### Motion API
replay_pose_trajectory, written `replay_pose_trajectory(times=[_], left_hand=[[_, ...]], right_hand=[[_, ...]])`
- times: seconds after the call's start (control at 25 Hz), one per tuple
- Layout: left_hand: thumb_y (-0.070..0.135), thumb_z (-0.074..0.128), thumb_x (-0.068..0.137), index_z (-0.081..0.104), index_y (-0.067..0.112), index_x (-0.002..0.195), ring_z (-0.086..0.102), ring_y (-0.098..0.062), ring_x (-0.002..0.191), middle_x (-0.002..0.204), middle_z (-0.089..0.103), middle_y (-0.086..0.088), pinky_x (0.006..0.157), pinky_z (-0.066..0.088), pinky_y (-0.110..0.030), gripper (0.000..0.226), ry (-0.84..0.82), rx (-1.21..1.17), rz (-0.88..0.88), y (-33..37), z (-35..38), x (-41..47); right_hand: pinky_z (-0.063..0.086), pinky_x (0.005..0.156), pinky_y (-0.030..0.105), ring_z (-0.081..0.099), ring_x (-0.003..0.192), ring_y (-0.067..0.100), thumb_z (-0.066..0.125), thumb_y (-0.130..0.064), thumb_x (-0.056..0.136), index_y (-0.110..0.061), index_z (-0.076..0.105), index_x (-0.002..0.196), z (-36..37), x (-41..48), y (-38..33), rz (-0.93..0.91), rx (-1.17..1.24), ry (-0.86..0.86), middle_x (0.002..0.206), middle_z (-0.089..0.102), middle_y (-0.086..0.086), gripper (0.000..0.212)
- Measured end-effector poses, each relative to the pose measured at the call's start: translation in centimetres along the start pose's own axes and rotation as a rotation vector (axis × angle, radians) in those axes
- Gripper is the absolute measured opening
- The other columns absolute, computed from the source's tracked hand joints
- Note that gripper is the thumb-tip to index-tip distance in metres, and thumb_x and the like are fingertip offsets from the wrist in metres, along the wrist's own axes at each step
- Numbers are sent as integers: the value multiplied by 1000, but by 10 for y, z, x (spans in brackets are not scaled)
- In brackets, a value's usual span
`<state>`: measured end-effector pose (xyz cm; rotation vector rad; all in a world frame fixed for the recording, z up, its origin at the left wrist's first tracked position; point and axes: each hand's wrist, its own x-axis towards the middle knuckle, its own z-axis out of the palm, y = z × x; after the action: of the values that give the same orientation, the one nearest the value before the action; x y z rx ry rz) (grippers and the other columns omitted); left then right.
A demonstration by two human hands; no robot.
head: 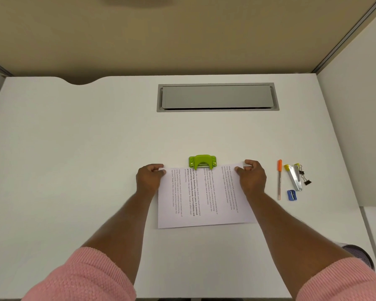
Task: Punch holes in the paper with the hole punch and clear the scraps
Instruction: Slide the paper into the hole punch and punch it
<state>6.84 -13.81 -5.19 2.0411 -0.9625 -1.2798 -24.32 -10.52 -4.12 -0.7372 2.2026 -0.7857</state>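
Paper [204,198] lies flat on the white bench [74,159], its far edge tucked into the green hole punch [202,162]. Left hand [150,178] pinches the far left corner and right hand [251,175] pinches the far right corner.

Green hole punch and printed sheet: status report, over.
Left hand, right hand pinch white printed sheet's far corners. Edge inside green plastic hole punch. Nothing obstructing.

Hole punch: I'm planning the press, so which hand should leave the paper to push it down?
Probably the right. Both hands pinch the paper's far corners, and the hole punch sits between them, slightly nearer the left hand. The right hand looks about as able; it's nearly even.
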Motion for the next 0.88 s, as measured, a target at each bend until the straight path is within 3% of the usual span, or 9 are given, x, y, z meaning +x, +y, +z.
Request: replay_pose_trajectory(times=[0.36, 0.88], left_hand=[[10, 76, 83, 78, 18, 99, 62, -17, 81, 89, 70, -4, 84, 52, -30, 18, 14, 12, 9, 8, 4, 3], [12, 76, 83, 77, 19, 98, 66, -18, 83, 92, 75, -4, 87, 55, -34, 17, 35, 6, 14, 16, 8, 8]], right_hand=[[36, 87, 21, 59, 99, 18, 77, -20, 85, -14, 63, 123, 3, 6, -5, -6, -18, 9, 116, 68, 9, 41], [39, 87, 24, 55, 94, 14, 77, -22, 85, -17, 63, 121, 1, 14, -4, 40, -18, 13, 112, 68, 4, 40]])
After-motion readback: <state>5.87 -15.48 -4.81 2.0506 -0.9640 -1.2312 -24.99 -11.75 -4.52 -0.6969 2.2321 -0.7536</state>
